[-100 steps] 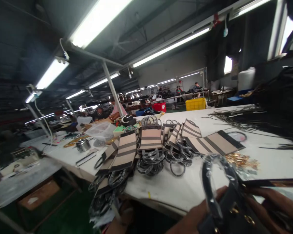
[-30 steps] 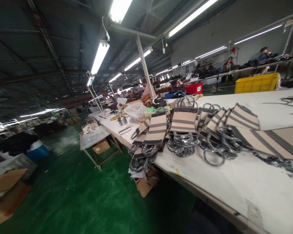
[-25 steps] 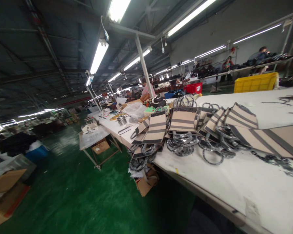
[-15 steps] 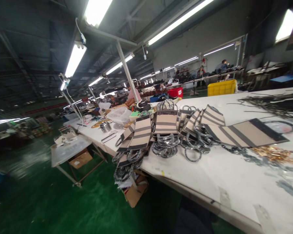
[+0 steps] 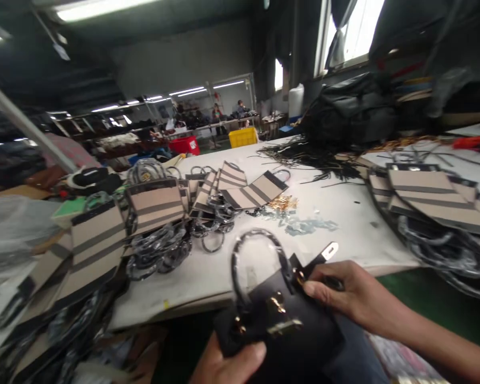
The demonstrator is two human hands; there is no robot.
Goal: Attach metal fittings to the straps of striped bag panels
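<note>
We judge the black bag (image 5: pixel 308 336) to be well along: its wrapped handle (image 5: pixel 260 233) stands on gold-coloured rings (image 5: pixel 299 277), and a gold-coloured fitting (image 5: pixel 278 305) sits on its front. What looks left to us is the strap (image 5: pixel 312 263), whose pale metal tip (image 5: pixel 329 251) juts free past the bag's right side, and the clear film (image 5: pixel 235 266) on the handle. Striped pieces (image 5: pixel 98 245) lie heaped at the table's (image 5: pixel 200 272) left end and over its near edge, with a second pile (image 5: pixel 424 184) toward its right; loose gold-coloured parts (image 5: pixel 283 202) lie farther in from the near edge.

The bag itself is held off the table, at its near edge, between the two hands. The left hand (image 5: pixel 230 364) grips its left side, thumb on the front. The right hand (image 5: pixel 346 293) is closed at its upper right side, though blur keeps us from saying whether it pinches the strap too
</note>
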